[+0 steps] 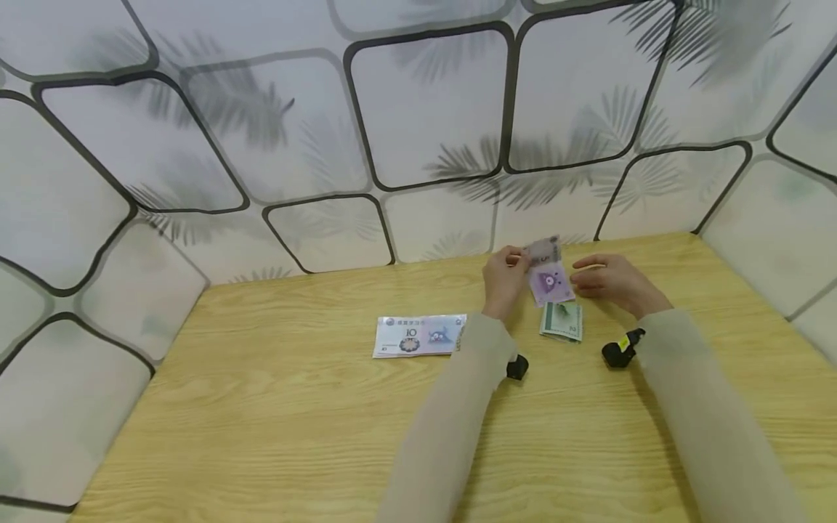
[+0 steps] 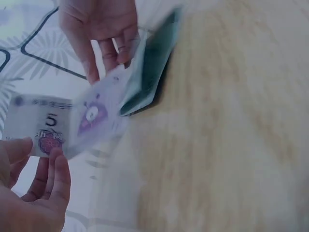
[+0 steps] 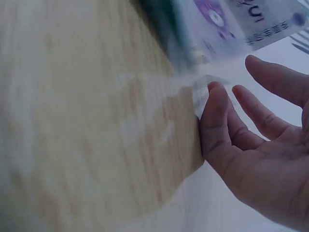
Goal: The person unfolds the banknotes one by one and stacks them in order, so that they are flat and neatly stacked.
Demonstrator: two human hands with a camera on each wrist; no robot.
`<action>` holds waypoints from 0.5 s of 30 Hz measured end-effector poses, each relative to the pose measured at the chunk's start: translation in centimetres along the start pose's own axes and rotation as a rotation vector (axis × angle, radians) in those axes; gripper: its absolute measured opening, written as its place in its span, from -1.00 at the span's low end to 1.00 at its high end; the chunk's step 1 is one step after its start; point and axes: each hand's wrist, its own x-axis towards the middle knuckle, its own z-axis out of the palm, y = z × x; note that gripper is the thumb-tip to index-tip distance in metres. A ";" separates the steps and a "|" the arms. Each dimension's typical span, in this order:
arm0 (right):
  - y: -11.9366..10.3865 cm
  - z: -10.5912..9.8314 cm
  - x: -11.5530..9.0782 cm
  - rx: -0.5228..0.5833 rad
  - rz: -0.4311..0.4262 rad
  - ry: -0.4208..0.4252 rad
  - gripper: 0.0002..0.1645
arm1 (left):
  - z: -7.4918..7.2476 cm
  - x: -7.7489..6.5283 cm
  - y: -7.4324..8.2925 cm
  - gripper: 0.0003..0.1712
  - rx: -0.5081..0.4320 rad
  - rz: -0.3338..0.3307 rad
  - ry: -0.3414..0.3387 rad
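Observation:
My left hand (image 1: 505, 282) pinches one end of a purple play banknote (image 1: 551, 282) marked 5, thumb on one face and fingers behind. In the left wrist view the note (image 2: 91, 116) hangs stretched out with its printed face showing. My right hand (image 1: 617, 282) is beside the note's other end, fingers spread and loosely bent. The right wrist view shows that hand (image 3: 260, 130) with its thumb apart from the fingers and no note between them. Just below the purple note, a green folded banknote (image 1: 562, 322) marked 2 lies on the table.
A stack of banknotes (image 1: 418, 336) marked 10 lies on the wooden table (image 1: 261, 421), left of my left forearm. A patterned cloth wall (image 1: 431, 109) rises at the table's back edge and along both sides. Black cameras are strapped at both wrists.

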 end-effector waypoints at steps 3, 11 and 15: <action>-0.3 0.4 0.1 -0.023 0.000 0.022 -0.33 | -0.4 0.1 0.2 -0.90 -0.130 -0.034 0.004; -0.9 1.2 0.0 0.131 0.008 0.059 -0.62 | -2.1 0.1 0.0 -0.73 -0.305 -0.149 -0.012; -1.3 1.0 -0.4 0.156 -0.013 0.059 -0.90 | -3.4 0.6 -0.2 -0.72 -0.223 -0.145 -0.069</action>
